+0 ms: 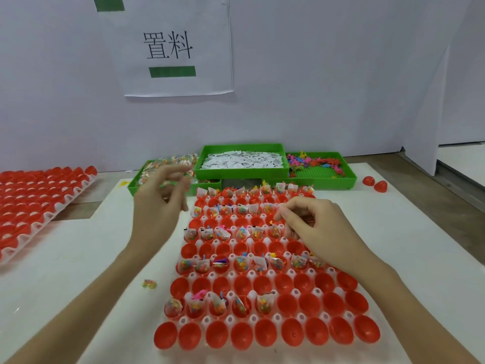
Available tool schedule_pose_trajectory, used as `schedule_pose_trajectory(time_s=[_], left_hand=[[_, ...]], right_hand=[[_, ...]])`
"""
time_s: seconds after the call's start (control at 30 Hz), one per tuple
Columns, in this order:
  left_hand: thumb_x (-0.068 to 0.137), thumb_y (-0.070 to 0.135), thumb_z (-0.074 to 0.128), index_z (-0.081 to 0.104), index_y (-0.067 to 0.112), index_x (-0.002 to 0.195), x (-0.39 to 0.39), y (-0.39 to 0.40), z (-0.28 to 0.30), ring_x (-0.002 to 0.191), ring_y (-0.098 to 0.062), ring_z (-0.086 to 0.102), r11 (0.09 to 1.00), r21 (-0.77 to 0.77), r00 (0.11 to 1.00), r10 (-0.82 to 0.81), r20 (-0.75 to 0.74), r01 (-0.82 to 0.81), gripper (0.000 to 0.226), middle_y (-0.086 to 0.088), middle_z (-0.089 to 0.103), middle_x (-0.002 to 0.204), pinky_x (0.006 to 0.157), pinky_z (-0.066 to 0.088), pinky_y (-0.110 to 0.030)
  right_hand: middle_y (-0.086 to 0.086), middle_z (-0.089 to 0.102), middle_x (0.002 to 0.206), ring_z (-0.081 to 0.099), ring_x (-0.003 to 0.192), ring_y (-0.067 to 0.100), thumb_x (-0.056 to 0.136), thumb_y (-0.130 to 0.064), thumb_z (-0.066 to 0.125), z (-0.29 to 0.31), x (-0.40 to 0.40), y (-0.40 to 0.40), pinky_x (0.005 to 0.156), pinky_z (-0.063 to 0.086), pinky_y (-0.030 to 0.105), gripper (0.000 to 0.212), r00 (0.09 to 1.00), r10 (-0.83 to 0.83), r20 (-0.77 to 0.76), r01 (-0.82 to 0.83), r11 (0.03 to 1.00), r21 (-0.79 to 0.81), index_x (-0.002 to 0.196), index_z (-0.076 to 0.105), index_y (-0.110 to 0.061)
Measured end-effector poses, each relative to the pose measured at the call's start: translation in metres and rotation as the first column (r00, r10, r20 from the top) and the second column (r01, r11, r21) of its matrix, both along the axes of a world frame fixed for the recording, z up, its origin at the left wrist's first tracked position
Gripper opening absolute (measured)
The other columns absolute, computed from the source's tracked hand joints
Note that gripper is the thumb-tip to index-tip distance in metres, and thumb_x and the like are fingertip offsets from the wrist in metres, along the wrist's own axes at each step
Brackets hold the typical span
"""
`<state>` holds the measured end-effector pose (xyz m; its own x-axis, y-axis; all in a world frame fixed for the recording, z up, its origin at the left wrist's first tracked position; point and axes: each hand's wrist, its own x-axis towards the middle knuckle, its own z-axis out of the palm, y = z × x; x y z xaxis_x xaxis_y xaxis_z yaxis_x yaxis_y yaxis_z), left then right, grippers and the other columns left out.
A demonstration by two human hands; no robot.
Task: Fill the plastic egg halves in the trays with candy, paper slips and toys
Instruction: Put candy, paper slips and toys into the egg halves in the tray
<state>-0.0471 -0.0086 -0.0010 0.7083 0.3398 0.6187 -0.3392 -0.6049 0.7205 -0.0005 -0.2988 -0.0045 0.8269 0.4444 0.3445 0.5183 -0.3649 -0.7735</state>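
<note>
White tabletop board carries everything, w/ a pale wall behind and a white paper sign w/ black characters + green bars taped on it.

Centre: white plastic egg tray packed w/ red plastic egg halves. Alternate rows are filled w/ clear candy bags, white slips and small toys; rows between them sit bare, as does the right part of the 2nd-nearest row. Second tray of red egg halves lies at far left, partly off the board.

Back row, green plastic bins: left bin of wrapped candy, middle bin of white paper slips stacked higher, right bin of small coloured plastic toys. Two loose red egg halves sit right of the bins.

Left hand is raised btwn candy bin and tray, blurred, fingers loosely curled; can't tell if it holds anything. Right hand hovers over the tray's upper right, fingers curled, tips pinched together at a filled row; what's pinched is too small to tell.

One stray candy bag lies on the board left of the tray.
</note>
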Motion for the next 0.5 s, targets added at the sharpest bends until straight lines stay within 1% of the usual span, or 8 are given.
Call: schedule_pose_trajectory(time_s=[0.03,0.1,0.2,0.23,0.3,0.37,0.43,0.5], left_hand=[[0.100,0.010,0.065,0.072,0.019,0.112,-0.010,-0.011,-0.002,0.051,-0.012,0.060,0.995,-0.073,0.997,-0.073,-0.012,0.072,0.016,0.003,0.069,0.087,0.047,0.045,-0.019],[0.097,0.013,0.070,0.075,0.021,0.107,-0.026,-0.028,-0.002,0.053,-0.016,0.061,0.969,-0.131,0.977,-0.213,-0.031,0.207,0.013,-0.001,0.070,0.078,0.048,0.048,-0.024],[0.097,0.007,0.068,0.075,0.019,0.110,-0.039,-0.037,0.001,0.066,-0.023,0.068,0.905,-0.105,0.903,-0.421,-0.090,0.411,0.019,-0.007,0.072,0.079,0.063,0.057,-0.034],[0.099,0.003,0.065,0.075,0.017,0.112,-0.042,-0.038,0.001,0.071,-0.025,0.070,0.877,-0.097,0.869,-0.479,-0.123,0.470,0.022,-0.007,0.073,0.082,0.067,0.057,-0.037],[0.099,-0.003,0.061,0.073,0.015,0.115,-0.051,-0.038,-0.002,0.076,-0.025,0.072,0.816,-0.108,0.797,-0.578,-0.175,0.568,0.026,-0.008,0.075,0.088,0.070,0.058,-0.034],[0.098,-0.004,0.063,0.073,0.014,0.115,-0.057,-0.038,-0.006,0.077,-0.024,0.075,0.792,-0.088,0.769,-0.608,-0.199,0.604,0.027,-0.005,0.076,0.095,0.072,0.058,-0.029],[0.096,-0.002,0.067,0.075,0.017,0.113,-0.059,-0.037,-0.010,0.078,-0.022,0.075,0.804,-0.027,0.785,-0.587,-0.199,0.594,0.027,0.001,0.078,0.098,0.073,0.061,-0.033],[0.094,0.003,0.072,0.078,0.020,0.109,-0.056,-0.035,-0.012,0.082,-0.021,0.075,0.833,0.030,0.823,-0.539,-0.179,0.553,0.024,0.008,0.078,0.100,0.073,0.060,-0.037]], right_hand=[[-0.008,0.070,0.066,0.068,0.065,0.010,0.101,-0.025,0.061,0.001,-0.002,0.001,0.069,0.056,0.028,0.018,0.999,0.013,0.029,-0.012,1.000,-0.011,0.086,0.072,-0.027],[-0.007,0.070,0.068,0.068,0.067,0.015,0.100,-0.026,0.063,0.003,-0.007,0.002,0.070,0.057,0.034,0.014,0.995,0.074,0.066,-0.073,0.997,-0.018,0.089,0.072,-0.026],[-0.003,0.071,0.073,0.069,0.070,0.018,0.100,-0.027,0.063,0.009,-0.015,0.004,0.068,0.057,0.036,0.013,0.977,0.208,0.042,-0.208,0.978,-0.005,0.093,0.075,-0.026],[-0.001,0.071,0.073,0.069,0.068,0.018,0.100,-0.028,0.063,0.012,-0.017,0.005,0.066,0.057,0.035,0.015,0.967,0.254,0.014,-0.254,0.967,-0.019,0.094,0.077,-0.025],[0.000,0.072,0.072,0.066,0.065,0.013,0.100,-0.032,0.061,0.018,-0.018,0.006,0.061,0.052,0.024,0.022,0.941,0.334,-0.056,-0.338,0.937,-0.083,0.092,0.079,-0.023],[0.000,0.073,0.072,0.066,0.065,0.011,0.101,-0.034,0.060,0.024,-0.016,0.011,0.062,0.048,0.015,0.025,0.927,0.363,-0.095,-0.373,0.918,-0.137,0.092,0.080,-0.022],[0.000,0.073,0.073,0.067,0.066,0.013,0.102,-0.033,0.059,0.031,-0.008,0.020,0.062,0.049,0.018,0.024,0.937,0.339,-0.081,-0.349,0.921,-0.174,0.093,0.079,-0.023],[-0.003,0.073,0.075,0.067,0.067,0.014,0.103,-0.029,0.059,0.036,0.009,0.032,0.062,0.053,0.024,0.019,0.961,0.275,-0.010,-0.271,0.938,-0.214,0.099,0.077,-0.025]])
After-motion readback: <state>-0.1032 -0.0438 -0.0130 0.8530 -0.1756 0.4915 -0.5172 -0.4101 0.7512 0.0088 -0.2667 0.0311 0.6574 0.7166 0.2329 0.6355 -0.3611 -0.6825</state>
